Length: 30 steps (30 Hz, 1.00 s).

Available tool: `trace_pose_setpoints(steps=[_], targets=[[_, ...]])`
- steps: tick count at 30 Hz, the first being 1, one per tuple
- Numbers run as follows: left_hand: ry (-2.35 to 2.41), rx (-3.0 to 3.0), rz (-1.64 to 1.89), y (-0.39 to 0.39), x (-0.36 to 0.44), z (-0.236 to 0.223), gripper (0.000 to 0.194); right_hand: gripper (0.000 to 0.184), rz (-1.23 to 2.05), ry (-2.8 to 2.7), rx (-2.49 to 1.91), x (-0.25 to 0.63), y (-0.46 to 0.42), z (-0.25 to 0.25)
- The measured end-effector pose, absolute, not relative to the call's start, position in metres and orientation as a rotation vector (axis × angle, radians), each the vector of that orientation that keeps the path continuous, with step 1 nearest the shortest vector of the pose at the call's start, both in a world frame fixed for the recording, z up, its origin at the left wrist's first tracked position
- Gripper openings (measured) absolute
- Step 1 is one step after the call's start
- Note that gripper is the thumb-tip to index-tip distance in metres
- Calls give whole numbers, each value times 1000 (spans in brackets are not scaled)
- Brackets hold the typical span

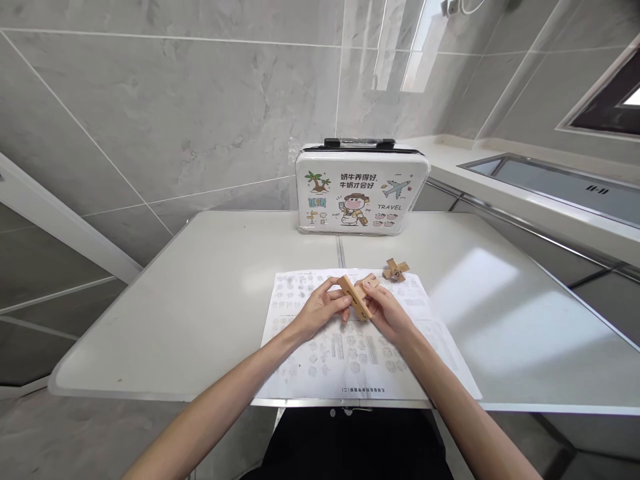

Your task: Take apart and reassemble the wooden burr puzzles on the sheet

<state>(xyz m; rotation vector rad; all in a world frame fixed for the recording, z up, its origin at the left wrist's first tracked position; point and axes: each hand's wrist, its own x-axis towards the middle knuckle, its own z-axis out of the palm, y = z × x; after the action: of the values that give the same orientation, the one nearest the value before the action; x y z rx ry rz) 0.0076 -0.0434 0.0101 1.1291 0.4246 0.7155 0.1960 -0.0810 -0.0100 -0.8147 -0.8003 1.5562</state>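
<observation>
White case [363, 192] bears “奶牛养得好,牛奶才会好” and “TRAVEL”. Printed sheet [345, 370] carries an inverted line, too small to read. Held wooden piece [355, 299] shows dark marks, not clearly legible.

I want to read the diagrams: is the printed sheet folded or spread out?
Spread out: the printed sheet lies open on the table, its diagrams facing up.

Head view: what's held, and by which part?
Left hand: long wooden piece, by its left side. Right hand: second wooden piece, thumb on its near side.
</observation>
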Motion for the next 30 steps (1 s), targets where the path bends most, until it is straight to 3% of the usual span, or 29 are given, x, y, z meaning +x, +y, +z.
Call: trace_pose_setpoints(steps=[30], targets=[[488, 1166, 765, -48, 10, 16, 34, 33, 1511, -800, -831, 196, -79, -18]])
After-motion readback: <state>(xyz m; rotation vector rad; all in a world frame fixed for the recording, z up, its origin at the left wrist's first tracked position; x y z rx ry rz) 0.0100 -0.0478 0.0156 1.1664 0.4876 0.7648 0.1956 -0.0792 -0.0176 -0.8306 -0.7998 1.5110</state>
